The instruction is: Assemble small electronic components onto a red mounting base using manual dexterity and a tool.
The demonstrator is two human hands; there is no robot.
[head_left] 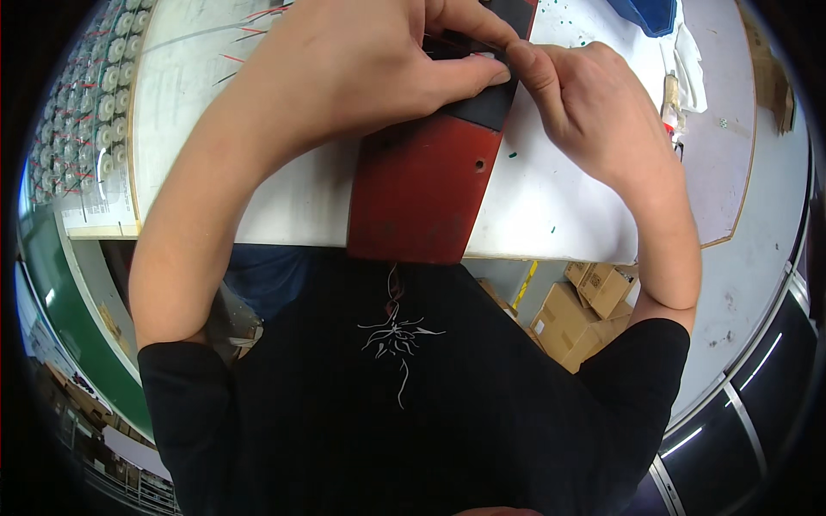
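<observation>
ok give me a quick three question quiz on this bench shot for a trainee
1. True or false: both hands meet over the black part at the far end of the red board.
2. What lies under the table edge to the person's right? A) cardboard boxes B) a metal bucket C) a chair
3. Fill in: rows of small round parts sit to the person's ____.

Key
1. True: left hand and right hand pinch there.
2. A, the cardboard boxes.
3. Left.
</observation>
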